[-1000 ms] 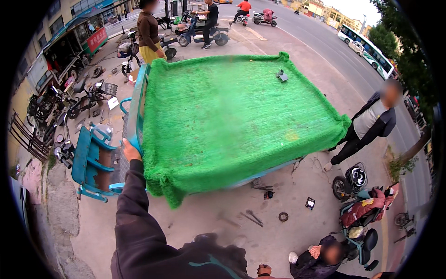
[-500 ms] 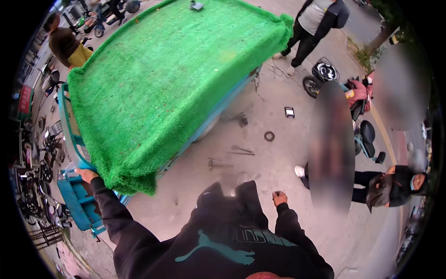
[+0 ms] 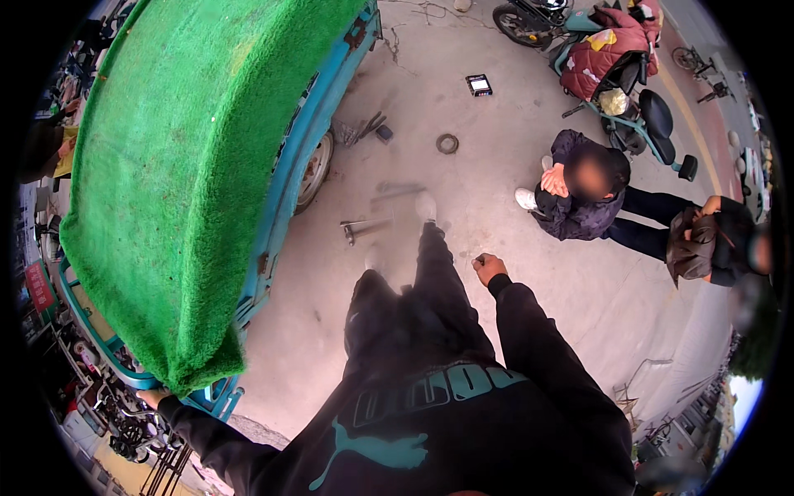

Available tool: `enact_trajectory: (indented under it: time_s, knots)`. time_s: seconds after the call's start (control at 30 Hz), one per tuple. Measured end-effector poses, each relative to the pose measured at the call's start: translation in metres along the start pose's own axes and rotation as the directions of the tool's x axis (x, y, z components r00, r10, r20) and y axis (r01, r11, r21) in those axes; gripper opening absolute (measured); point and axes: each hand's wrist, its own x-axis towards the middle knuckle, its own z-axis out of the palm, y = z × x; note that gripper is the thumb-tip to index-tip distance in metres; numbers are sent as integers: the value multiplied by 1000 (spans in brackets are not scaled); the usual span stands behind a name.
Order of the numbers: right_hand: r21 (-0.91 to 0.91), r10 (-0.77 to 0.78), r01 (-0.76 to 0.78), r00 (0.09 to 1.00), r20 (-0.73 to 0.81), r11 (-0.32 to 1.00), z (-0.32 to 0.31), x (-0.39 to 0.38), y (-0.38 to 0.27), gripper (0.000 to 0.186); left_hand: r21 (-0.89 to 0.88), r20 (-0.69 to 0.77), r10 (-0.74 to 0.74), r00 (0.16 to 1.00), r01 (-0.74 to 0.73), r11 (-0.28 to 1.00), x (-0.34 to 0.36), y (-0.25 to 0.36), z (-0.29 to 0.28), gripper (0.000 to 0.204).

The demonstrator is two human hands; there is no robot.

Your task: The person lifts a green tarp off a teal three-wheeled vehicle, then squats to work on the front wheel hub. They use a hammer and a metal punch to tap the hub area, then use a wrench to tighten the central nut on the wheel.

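Observation:
A teal three-wheeled cart (image 3: 285, 207) stands at my left, its bed under a green fuzzy cover (image 3: 178, 165). My left hand (image 3: 151, 398) reaches out to the cart's near corner and grips the teal frame just under the hanging cover; part of the hand is hidden. Hanging by my side over the concrete, my right hand (image 3: 490, 267) is curled into a fist around a small dark object. My dark trouser legs and one shoe (image 3: 425, 207) show below me, blurred.
On the concrete lie a long-handled wrench (image 3: 364, 225), a heap of tools (image 3: 364, 130), a dark ring (image 3: 447, 144) and a small black box (image 3: 479, 84). One person crouches (image 3: 579, 194) at the right, another (image 3: 711, 240) beside them. A scooter with a red cover (image 3: 620, 58) stands behind.
My view has tipped down and swung right: the cart slid to the left, my own body fills the bottom. My left hand has stayed on the cart's corner. My right hand has closed.

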Motion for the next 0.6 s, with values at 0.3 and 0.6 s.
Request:
enact_trajectory:
  time_s: [0.3, 0.6]
  knots:
    - [128, -7, -8, 993, 122, 992, -3, 145, -43, 32, 139, 582, 778, 236, -972, 191, -381, -19, 168, 52]
    - [30, -86, 85, 996, 37, 996, 86, 202, -70, 35, -62, 894, -344, -286, -841, 538, -534, -288, 296, 56]
